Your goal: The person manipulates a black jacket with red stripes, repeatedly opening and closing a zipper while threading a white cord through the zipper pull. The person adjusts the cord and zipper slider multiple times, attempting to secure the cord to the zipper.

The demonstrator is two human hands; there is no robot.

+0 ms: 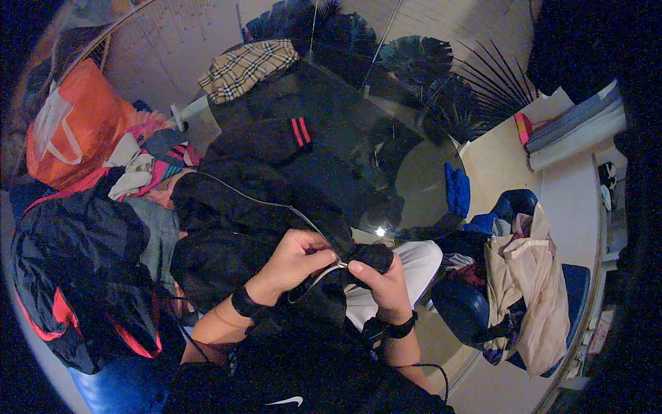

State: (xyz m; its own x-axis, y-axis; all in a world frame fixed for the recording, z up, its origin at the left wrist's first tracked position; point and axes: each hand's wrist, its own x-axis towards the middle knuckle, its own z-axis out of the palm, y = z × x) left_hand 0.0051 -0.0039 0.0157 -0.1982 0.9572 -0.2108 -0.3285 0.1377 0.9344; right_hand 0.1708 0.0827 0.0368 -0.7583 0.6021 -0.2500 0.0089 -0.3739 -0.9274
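A black garment [227,207] with a long metal zipper [310,220] lies across my lap and over the edge of the dark round glass table. My left hand [297,261] pinches the zipper's edge between thumb and fingers. My right hand [382,282] grips the fabric just to the right, its thumb at the metal zipper slider [341,264]. Both hands nearly meet at the slider. Below them the zipper's toothed edge curves down to the left. A dark sleeve end with two red stripes [301,132] rests on the table.
The glass table [424,171] holds a tan checked cloth [248,70] and a blue cloth [457,190]. At left are an orange bag [77,129], mixed clothes [134,168] and a black-and-red garment [83,259]. Beige clothes [538,290] hang over a blue chair at right.
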